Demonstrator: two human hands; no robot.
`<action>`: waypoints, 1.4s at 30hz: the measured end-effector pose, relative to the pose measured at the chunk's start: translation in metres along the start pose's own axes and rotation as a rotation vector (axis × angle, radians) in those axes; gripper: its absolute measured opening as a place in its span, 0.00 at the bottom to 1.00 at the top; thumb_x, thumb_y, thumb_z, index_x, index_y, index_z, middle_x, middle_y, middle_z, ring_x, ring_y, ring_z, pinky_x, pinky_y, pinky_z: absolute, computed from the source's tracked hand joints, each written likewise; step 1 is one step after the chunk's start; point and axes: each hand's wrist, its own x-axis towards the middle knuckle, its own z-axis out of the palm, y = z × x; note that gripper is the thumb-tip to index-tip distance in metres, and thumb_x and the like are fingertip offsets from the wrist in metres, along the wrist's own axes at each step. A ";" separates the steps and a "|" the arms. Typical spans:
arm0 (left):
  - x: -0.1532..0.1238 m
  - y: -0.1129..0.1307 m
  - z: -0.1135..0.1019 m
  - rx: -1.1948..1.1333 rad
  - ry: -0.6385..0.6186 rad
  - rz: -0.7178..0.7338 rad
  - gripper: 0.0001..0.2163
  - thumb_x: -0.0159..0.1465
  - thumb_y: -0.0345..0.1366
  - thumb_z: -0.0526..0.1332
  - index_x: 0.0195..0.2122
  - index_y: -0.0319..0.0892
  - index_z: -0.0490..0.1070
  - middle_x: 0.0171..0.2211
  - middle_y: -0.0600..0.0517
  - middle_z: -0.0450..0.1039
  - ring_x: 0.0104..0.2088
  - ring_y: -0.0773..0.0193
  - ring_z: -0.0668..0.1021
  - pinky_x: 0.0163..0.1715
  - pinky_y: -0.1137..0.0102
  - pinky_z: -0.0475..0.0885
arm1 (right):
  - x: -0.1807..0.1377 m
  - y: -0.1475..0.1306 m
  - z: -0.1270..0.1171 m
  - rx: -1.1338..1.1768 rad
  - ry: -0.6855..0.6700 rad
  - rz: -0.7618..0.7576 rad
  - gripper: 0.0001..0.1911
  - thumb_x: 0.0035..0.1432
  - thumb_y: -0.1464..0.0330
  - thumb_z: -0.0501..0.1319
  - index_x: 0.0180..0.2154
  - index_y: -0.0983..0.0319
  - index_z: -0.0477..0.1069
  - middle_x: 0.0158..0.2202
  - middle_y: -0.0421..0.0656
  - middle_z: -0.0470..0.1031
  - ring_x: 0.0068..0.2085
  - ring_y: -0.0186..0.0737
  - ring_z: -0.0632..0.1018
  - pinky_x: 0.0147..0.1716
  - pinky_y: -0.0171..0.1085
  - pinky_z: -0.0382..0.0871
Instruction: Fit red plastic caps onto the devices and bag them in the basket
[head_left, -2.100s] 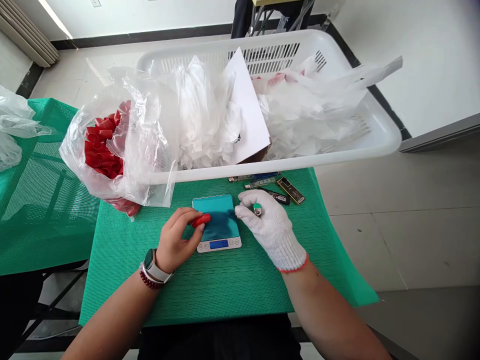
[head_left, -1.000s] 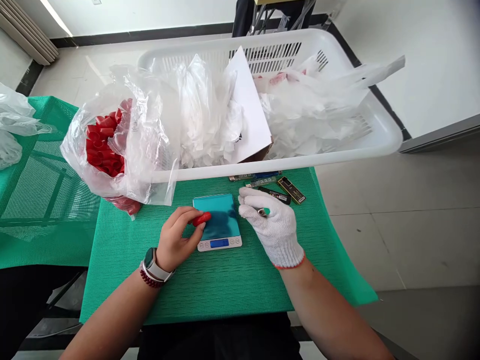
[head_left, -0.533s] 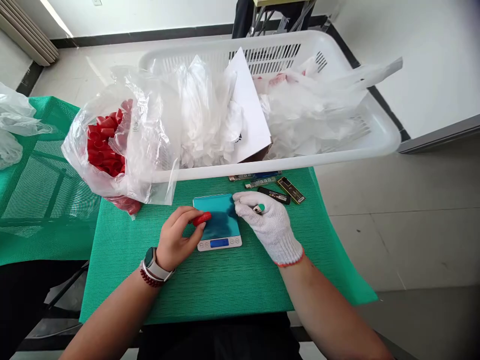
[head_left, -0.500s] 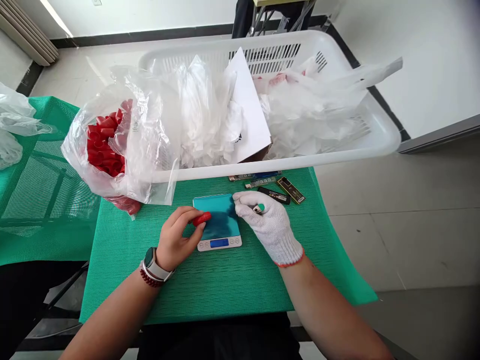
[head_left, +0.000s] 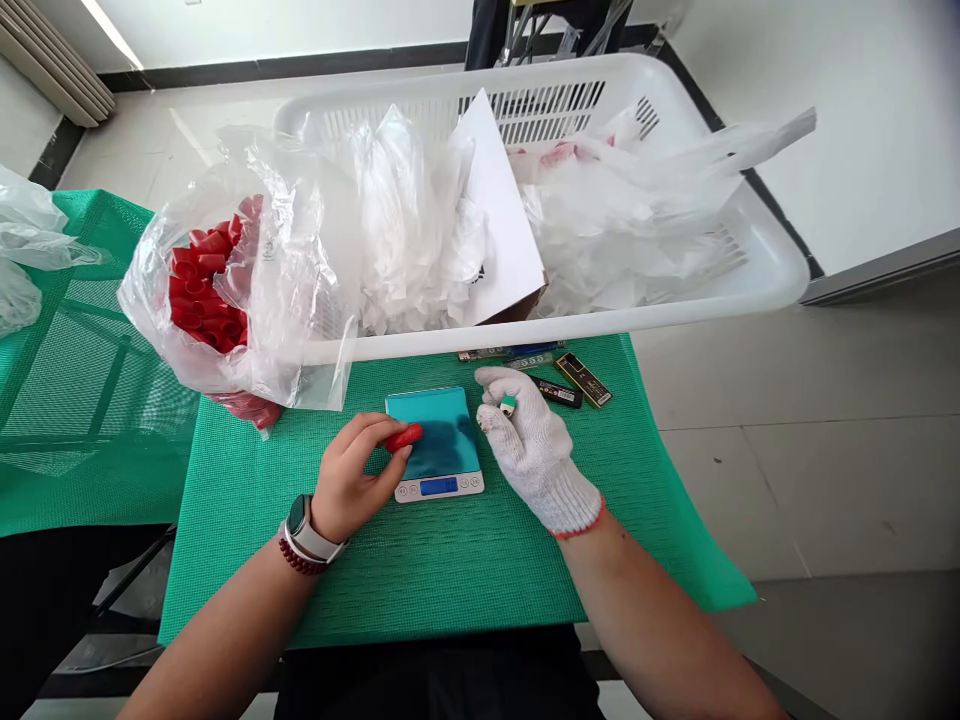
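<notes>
My left hand [head_left: 367, 465], bare and with a watch at the wrist, pinches a small red plastic sleeve [head_left: 404, 437] between thumb and fingers. It holds the sleeve over the left part of a pocket digital scale [head_left: 439, 491] with a blue-green plate. Just right of the scale, my right hand [head_left: 527, 432] in a white knitted glove is curled around a lighter [head_left: 508, 405]. Only the lighter's green and metal end shows; the rest is hidden in the glove.
A white plastic basket [head_left: 637, 318] with clear bags and a white box [head_left: 499, 220] spans the table's far side. At left, a clear bag holds red sleeves [head_left: 206, 285]. Several flat items, including a black and gold one [head_left: 583, 380], lie beyond my glove. Green mesh [head_left: 390, 585] covers the table.
My gloved right hand has shifted slightly away from the scale and turned, its fingers lifting off the plate's edge. My left hand and the red sleeve stay where they were.
</notes>
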 end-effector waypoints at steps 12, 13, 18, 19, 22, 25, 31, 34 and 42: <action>0.000 0.001 0.000 0.010 0.002 0.003 0.10 0.64 0.26 0.64 0.46 0.41 0.71 0.39 0.48 0.76 0.38 0.64 0.79 0.37 0.68 0.79 | 0.004 0.001 -0.004 0.211 0.019 0.103 0.15 0.62 0.57 0.63 0.29 0.60 0.73 0.41 0.47 0.80 0.45 0.45 0.80 0.47 0.45 0.74; 0.000 0.001 0.000 0.010 0.003 0.004 0.10 0.64 0.26 0.64 0.47 0.41 0.71 0.39 0.48 0.76 0.38 0.64 0.79 0.37 0.68 0.79 | 0.004 0.002 -0.003 0.211 0.027 0.103 0.14 0.63 0.57 0.63 0.31 0.60 0.73 0.42 0.47 0.80 0.45 0.45 0.80 0.47 0.45 0.74; 0.000 0.001 0.000 0.014 0.010 0.004 0.10 0.65 0.27 0.63 0.47 0.42 0.71 0.39 0.48 0.77 0.37 0.63 0.79 0.37 0.68 0.79 | 0.005 0.000 -0.003 0.149 -0.047 0.050 0.12 0.64 0.57 0.62 0.39 0.59 0.73 0.47 0.47 0.79 0.50 0.45 0.79 0.50 0.46 0.73; 0.000 0.001 0.000 0.014 0.010 0.004 0.10 0.65 0.27 0.63 0.46 0.42 0.71 0.38 0.48 0.77 0.37 0.63 0.79 0.37 0.68 0.79 | 0.006 0.000 -0.003 0.132 -0.079 0.043 0.11 0.63 0.57 0.62 0.36 0.58 0.74 0.46 0.46 0.79 0.50 0.45 0.79 0.51 0.46 0.73; 0.001 0.001 -0.001 0.015 0.012 0.008 0.10 0.64 0.27 0.63 0.46 0.42 0.71 0.38 0.48 0.77 0.37 0.63 0.79 0.37 0.68 0.79 | 0.007 -0.002 -0.003 0.080 -0.117 0.040 0.11 0.62 0.57 0.64 0.33 0.57 0.76 0.45 0.44 0.81 0.49 0.46 0.80 0.51 0.47 0.73; 0.001 0.002 -0.001 0.021 0.015 0.009 0.09 0.65 0.27 0.63 0.46 0.42 0.72 0.38 0.48 0.77 0.37 0.63 0.80 0.36 0.68 0.79 | 0.007 -0.002 -0.003 0.043 -0.103 0.043 0.09 0.63 0.59 0.63 0.37 0.57 0.76 0.47 0.45 0.80 0.50 0.46 0.80 0.52 0.49 0.74; 0.001 0.000 -0.002 0.035 0.041 -0.017 0.08 0.64 0.28 0.64 0.45 0.41 0.72 0.38 0.49 0.77 0.35 0.65 0.79 0.37 0.69 0.79 | 0.002 0.000 -0.001 0.173 0.013 0.008 0.13 0.68 0.63 0.56 0.51 0.58 0.71 0.50 0.47 0.78 0.51 0.44 0.79 0.52 0.47 0.76; 0.000 -0.001 -0.003 0.045 0.061 -0.025 0.08 0.64 0.29 0.64 0.45 0.41 0.72 0.38 0.49 0.77 0.35 0.65 0.80 0.37 0.69 0.79 | -0.001 0.001 0.001 0.392 0.153 0.032 0.14 0.69 0.62 0.55 0.53 0.58 0.68 0.48 0.48 0.77 0.49 0.44 0.80 0.48 0.46 0.79; 0.000 -0.002 -0.003 0.088 0.068 -0.040 0.06 0.66 0.32 0.63 0.44 0.42 0.72 0.37 0.50 0.78 0.35 0.64 0.80 0.36 0.67 0.79 | -0.003 -0.001 0.000 0.550 0.120 0.243 0.16 0.69 0.55 0.54 0.52 0.56 0.62 0.36 0.42 0.74 0.34 0.37 0.77 0.24 0.32 0.76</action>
